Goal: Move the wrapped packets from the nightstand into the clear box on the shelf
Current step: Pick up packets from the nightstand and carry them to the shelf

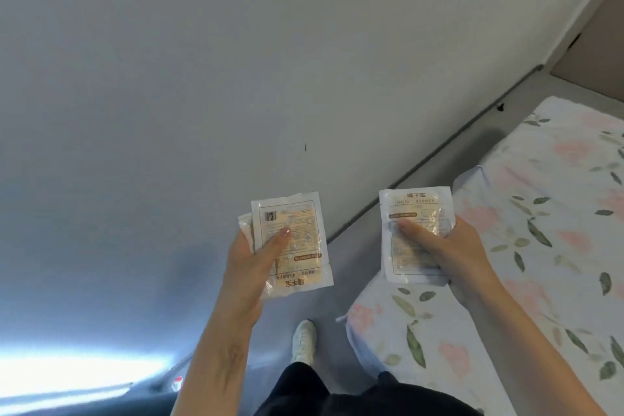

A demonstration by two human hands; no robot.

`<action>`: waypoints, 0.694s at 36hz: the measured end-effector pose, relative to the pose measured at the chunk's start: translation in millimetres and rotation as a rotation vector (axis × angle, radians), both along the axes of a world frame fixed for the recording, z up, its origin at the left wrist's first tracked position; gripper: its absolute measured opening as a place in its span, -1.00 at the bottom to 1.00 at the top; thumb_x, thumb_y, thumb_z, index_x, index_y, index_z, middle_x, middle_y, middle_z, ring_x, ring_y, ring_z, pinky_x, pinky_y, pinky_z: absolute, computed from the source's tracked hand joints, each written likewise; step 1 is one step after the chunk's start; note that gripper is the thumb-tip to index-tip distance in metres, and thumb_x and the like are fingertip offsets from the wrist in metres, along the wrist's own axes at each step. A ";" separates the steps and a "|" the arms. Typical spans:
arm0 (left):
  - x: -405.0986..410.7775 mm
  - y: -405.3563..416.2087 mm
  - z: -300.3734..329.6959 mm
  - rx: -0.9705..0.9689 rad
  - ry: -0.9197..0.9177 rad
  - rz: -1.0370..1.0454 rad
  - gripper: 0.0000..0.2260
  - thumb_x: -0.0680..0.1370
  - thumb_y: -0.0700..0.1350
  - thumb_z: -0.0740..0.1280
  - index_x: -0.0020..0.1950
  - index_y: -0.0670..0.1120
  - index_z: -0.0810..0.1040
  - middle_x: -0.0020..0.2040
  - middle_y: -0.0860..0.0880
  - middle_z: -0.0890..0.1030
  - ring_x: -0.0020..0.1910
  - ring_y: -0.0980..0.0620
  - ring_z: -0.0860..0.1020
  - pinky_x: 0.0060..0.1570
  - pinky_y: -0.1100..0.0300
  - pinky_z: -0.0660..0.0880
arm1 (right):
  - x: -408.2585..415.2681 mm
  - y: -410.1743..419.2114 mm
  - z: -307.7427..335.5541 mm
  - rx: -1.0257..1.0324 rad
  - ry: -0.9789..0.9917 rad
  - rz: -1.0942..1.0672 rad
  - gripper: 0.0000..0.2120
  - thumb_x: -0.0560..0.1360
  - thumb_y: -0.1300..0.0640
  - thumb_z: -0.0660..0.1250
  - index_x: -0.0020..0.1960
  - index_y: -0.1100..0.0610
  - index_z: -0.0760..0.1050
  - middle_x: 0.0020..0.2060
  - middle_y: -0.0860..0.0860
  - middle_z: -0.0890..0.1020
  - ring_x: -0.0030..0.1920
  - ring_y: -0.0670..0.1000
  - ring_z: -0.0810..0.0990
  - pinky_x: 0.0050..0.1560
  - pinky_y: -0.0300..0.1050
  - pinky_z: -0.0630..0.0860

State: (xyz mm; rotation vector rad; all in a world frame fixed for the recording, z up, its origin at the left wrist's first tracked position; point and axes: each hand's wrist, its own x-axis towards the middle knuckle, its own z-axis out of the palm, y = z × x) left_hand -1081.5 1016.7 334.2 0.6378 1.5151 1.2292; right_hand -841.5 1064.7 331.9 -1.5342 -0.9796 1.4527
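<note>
- Printed on the packet in the right hand (449,246): "HAND WARMER" in spaced capitals, beneath a line of Chinese characters; smaller print lower down too blurred to read.
- Right packet (413,233): white wrapper with a tan panel, held upright, heading at the top; thumb pressed across its front, fingers curled round its right edge.
- Same "HAND WARMER" heading and characters on the front packet (293,246) in the left hand (250,267), but upside down, heading at the bottom edge; a small dark barcode-like block near its upper left corner.
- Peeking out behind it on the left, the edge of a second packet (245,230); at least two there, pinched together between thumb on the front and fingers behind.
- Counted: at least three packets visible, at least two left, one or more right; both hands closed on their loads, neither spread.
- Both loads held up in front of the body, side by side and apart, against a plain pale wall (236,61).
- Below the right hand: a bed (540,230) with a floral sheet of pink blooms and green leaves.
- Between the forearms, lower down: one white shoe (303,341) on grey floor (341,277), dark trousers (320,392) at the bottom edge.
</note>
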 end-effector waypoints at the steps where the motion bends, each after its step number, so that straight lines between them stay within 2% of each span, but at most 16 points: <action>1: -8.0 14.1 1.6 0.003 -0.005 -0.028 -0.75 0.51 -0.20 0.37 0.18 -0.09 0.54 -0.01 -0.04 0.70 -0.05 -0.04 0.68 -0.26 0.10 0.62 | -7.5 9.5 0.3 0.004 0.002 -0.024 -0.72 0.36 0.11 0.52 0.04 0.13 0.61 -0.20 0.00 0.72 -0.27 -0.02 0.71 -0.43 -0.27 0.52; 6: -32.2 76.6 11.4 0.004 -0.097 -0.162 -0.80 0.51 -0.25 0.36 0.12 -0.10 0.56 -0.10 -0.03 0.72 -0.16 -0.01 0.70 -0.37 0.16 0.59 | -31.1 43.0 2.4 0.012 -0.004 -0.115 -0.66 0.28 0.10 0.55 0.03 0.12 0.61 -0.19 0.00 0.73 -0.22 0.02 0.71 -0.25 -0.13 0.58; 9: -38.5 108.6 13.0 -0.001 -0.060 -0.232 -0.77 0.50 -0.23 0.38 0.14 -0.10 0.56 -0.08 -0.03 0.72 -0.13 -0.01 0.70 -0.32 0.13 0.61 | -36.4 52.9 3.7 -0.005 -0.002 -0.170 -0.69 0.28 0.10 0.54 0.00 0.10 0.61 -0.22 0.00 0.73 -0.25 0.03 0.71 -0.33 -0.16 0.55; 13: -39.6 142.3 13.9 -0.013 -0.047 -0.313 -0.80 0.50 -0.21 0.39 0.11 -0.05 0.57 -0.06 -0.01 0.72 -0.11 0.01 0.69 -0.29 0.11 0.62 | -37.3 64.7 6.1 0.003 -0.024 -0.262 -0.72 0.29 0.11 0.54 -0.02 0.09 0.62 -0.20 0.03 0.72 -0.22 0.06 0.71 -0.22 -0.07 0.57; 16: -39.4 167.6 12.9 -0.012 -0.063 -0.363 -0.80 0.50 -0.21 0.40 0.11 -0.05 0.57 -0.05 -0.02 0.71 -0.09 -0.01 0.69 -0.26 0.08 0.63 | -36.0 78.1 10.4 0.028 -0.035 -0.320 -0.78 0.32 0.16 0.54 -0.05 0.07 0.62 -0.23 0.02 0.72 -0.27 0.02 0.71 -0.29 -0.12 0.55; 25: -6.3 264.6 6.0 -0.018 -0.099 -0.496 -0.80 0.49 -0.22 0.40 0.09 -0.05 0.58 -0.04 -0.04 0.71 -0.08 -0.04 0.69 -0.19 -0.02 0.63 | -19.0 145.2 11.3 0.059 -0.066 -0.476 -0.78 0.34 0.17 0.53 -0.03 0.07 0.62 -0.23 -0.01 0.72 -0.24 0.02 0.71 -0.28 -0.11 0.60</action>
